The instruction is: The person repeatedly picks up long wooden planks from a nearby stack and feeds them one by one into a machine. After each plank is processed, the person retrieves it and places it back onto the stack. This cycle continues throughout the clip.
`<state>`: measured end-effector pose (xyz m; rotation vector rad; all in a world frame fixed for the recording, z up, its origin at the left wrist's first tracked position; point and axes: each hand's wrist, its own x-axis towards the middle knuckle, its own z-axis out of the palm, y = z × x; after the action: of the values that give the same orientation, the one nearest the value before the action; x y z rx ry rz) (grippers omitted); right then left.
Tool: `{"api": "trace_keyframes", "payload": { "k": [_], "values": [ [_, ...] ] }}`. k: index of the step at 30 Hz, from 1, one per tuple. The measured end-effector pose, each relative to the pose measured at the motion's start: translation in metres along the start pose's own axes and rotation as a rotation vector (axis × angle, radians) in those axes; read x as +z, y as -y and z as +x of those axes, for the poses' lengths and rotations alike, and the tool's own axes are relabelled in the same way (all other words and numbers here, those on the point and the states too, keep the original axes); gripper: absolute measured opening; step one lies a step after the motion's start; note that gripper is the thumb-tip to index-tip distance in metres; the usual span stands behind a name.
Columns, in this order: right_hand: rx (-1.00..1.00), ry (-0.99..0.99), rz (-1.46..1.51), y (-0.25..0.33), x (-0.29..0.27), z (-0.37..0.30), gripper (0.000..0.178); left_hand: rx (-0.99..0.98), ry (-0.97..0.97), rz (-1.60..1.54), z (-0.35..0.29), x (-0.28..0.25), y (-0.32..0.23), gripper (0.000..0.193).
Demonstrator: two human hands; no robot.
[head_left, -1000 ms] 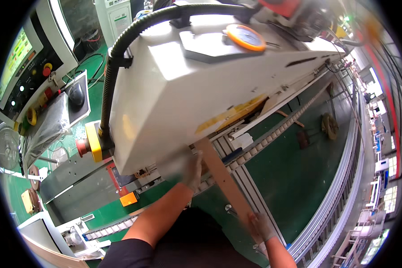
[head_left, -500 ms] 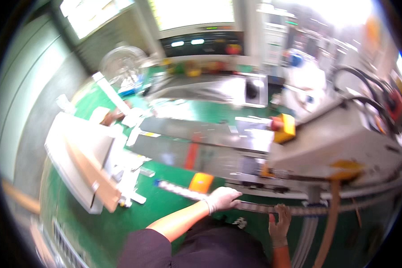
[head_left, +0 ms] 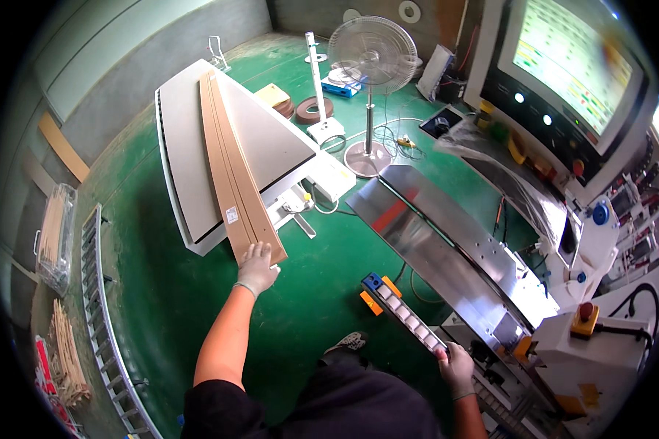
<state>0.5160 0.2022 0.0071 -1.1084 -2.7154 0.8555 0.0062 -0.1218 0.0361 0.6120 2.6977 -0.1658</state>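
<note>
A long brown board (head_left: 236, 179) lies on the slanted pale tabletop (head_left: 278, 143), its near end jutting past the edge. My left hand (head_left: 256, 271), in a pale glove, grips that end, fingers on top and the thumb lower at the edge. At the right, my gloved right hand (head_left: 458, 369) closes on a narrow rail of white rollers (head_left: 411, 320). The rail has a blue end piece and an orange piece (head_left: 371, 303) beside it. How far the fingers wrap under the rail is hidden.
Beyond the rail lie metal machine beds (head_left: 432, 233) and a control screen (head_left: 572, 62). A yellow box with a red button (head_left: 584, 320) sits on the machine. A standing fan (head_left: 372, 55) is at the back. To the left are a metal ladder-like frame (head_left: 99, 293) and bundled wooden strips (head_left: 67, 351).
My view has turned left. My left hand has left the roller rail and now holds the brown board's near end. My right hand has come onto the rail with its fingers closed.
</note>
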Motion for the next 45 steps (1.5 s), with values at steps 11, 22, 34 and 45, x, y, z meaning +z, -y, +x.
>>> {"api": "trace_keyframes", "payload": {
  "k": [11, 22, 34, 45],
  "values": [
    [0.092, -0.073, -0.145, 0.094, 0.038, 0.061, 0.047, 0.252, 0.026, 0.004, 0.112, 0.008, -0.024, 0.077],
    [0.076, -0.221, -0.108, 0.092, 0.045, 0.055, 0.048, 0.745, 0.237, 0.389, 0.128, -0.057, 0.035, 0.078],
    [0.106, -0.242, -0.185, 0.085, 0.044, 0.053, 0.051, 0.905, 0.095, 0.544, 0.171, -0.085, 0.020, 0.078],
    [0.076, -0.288, 0.032, 0.094, 0.046, 0.060, 0.047, 1.386, -0.067, 0.391, 0.152, -0.072, -0.022, 0.064]
  ]
}}
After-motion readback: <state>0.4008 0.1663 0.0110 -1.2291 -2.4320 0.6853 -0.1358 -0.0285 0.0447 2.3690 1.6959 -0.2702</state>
